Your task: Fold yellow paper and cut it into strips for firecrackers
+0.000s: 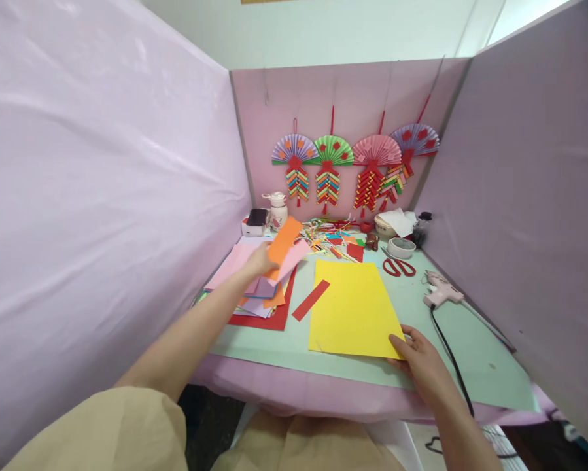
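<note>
My left hand (261, 260) is closed on an orange paper strip (284, 239) and reaches over the stack of coloured paper (235, 269) at the left. A pink sheet (292, 260) sticks out beneath the strip; whether my fingers hold it too, I cannot tell. At the right, my right hand (414, 353) pinches the lower right corner of a yellow paper sheet (355, 307), thumb on top and fingers partly hidden below. A narrow red paper strip (311, 300) lies slanted across the yellow sheet's left edge.
Red-handled scissors (399, 266), a roll of white tape (401, 247) and a corded glue gun (441, 289) lie right. Paper scraps (330, 239) cover the back, near a white bottle (278, 210) and phone (258, 218). Paper fan ornaments (333, 152) hang on the back wall.
</note>
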{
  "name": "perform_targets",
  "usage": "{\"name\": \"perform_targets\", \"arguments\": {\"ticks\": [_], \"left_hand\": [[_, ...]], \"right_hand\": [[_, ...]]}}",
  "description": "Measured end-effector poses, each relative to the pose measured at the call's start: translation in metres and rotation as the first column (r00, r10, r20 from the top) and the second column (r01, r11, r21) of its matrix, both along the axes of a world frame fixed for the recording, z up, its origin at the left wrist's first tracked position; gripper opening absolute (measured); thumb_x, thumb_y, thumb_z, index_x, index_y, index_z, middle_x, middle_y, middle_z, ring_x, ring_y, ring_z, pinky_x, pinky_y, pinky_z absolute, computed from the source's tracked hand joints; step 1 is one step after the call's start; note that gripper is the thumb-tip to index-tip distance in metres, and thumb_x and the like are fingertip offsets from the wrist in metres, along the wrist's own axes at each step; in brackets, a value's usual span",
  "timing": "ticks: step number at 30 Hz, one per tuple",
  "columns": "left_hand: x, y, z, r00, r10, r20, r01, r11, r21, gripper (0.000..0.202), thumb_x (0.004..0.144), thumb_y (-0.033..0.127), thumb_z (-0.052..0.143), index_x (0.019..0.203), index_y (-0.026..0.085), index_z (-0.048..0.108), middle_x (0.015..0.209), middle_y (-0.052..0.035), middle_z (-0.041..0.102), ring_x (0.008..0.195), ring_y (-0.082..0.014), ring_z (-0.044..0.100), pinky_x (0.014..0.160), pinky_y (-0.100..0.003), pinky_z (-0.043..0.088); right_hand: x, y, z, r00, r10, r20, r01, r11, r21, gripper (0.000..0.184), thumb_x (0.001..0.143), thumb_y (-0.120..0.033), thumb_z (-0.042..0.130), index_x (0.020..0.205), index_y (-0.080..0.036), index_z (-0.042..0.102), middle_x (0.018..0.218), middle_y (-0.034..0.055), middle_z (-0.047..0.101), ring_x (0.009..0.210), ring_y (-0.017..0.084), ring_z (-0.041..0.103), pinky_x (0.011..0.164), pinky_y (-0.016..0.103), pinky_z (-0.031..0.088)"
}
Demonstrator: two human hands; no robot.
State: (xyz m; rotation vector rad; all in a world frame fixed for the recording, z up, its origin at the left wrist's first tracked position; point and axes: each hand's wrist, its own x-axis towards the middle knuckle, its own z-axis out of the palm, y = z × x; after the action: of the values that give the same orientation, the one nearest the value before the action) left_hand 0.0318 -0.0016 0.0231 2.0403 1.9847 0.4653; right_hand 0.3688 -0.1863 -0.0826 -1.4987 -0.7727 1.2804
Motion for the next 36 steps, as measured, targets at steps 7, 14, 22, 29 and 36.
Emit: {"name": "perform_targets", "arguments": {"ticks": [7,14,22,29,36], "left_hand": [[-0.025,-0.015,-0.001,0.965,0.176,-0.193,-0.157,0.981,0.112,0.063,0.075,0.028,0.067,0.129,0.011,0.041,0.127,-0.0227,0.053,0.12,-0.0347,0.051,0.093,-0.04,0.042],[0.071,-0.06,-0.056,0.958,-0.247,-0.146,0.228,0.964,-0.139,0.048,0.072,0.035,0.074,0.11,0.014,0.056,0.109,-0.0171,0.064,0.106,-0.0309,0.059,0.084,-0.035,0.047],[0.078,-0.057,-0.057,0.963,-0.265,-0.055,0.248,0.946,-0.209,0.02,0.091,0.031,0.053,0.106,0.02,0.062,0.111,-0.0053,0.062,0.097,-0.0182,0.061,0.083,-0.032,0.05],[-0.011,-0.011,-0.011,0.982,0.055,-0.18,-0.06,0.998,-0.022,0.031,0.09,0.027,0.043,0.112,0.01,0.056,0.109,-0.0173,0.065,0.097,-0.0271,0.063,0.077,-0.034,0.049],[0.032,0.004,-0.037,0.9,-0.304,-0.314,0.322,0.947,0.007,0.034,0.086,0.031,0.052,0.119,0.025,0.057,0.127,-0.006,0.059,0.122,-0.0196,0.05,0.109,-0.032,0.025]], "right_hand": [[0.0,0.002,-0.004,1.0,-0.014,0.0,0.014,1.0,0.004,0.042,0.073,-0.04,0.069,0.108,-0.027,0.051,0.102,0.004,0.069,0.096,0.022,0.066,0.067,0.028,0.06],[0.0,0.001,-0.004,1.0,-0.018,0.01,0.018,1.0,0.013,0.042,0.072,-0.038,0.07,0.107,-0.026,0.051,0.095,0.0035,0.071,0.092,0.023,0.068,0.066,0.029,0.06],[-0.002,-0.002,0.001,0.999,-0.023,0.023,0.023,1.0,0.02,0.041,0.071,-0.041,0.07,0.106,-0.026,0.053,0.092,0.003,0.071,0.089,0.023,0.069,0.067,0.031,0.06],[0.0,-0.002,0.001,0.999,-0.034,-0.006,0.034,0.999,0.037,0.042,0.072,-0.04,0.07,0.108,-0.025,0.053,0.092,0.0039,0.07,0.089,0.023,0.067,0.064,0.029,0.059],[0.006,-0.003,-0.002,0.998,-0.065,-0.009,0.065,0.998,0.005,0.047,0.071,-0.042,0.072,0.11,-0.025,0.052,0.096,0.0055,0.069,0.089,0.023,0.067,0.063,0.028,0.058]]}}
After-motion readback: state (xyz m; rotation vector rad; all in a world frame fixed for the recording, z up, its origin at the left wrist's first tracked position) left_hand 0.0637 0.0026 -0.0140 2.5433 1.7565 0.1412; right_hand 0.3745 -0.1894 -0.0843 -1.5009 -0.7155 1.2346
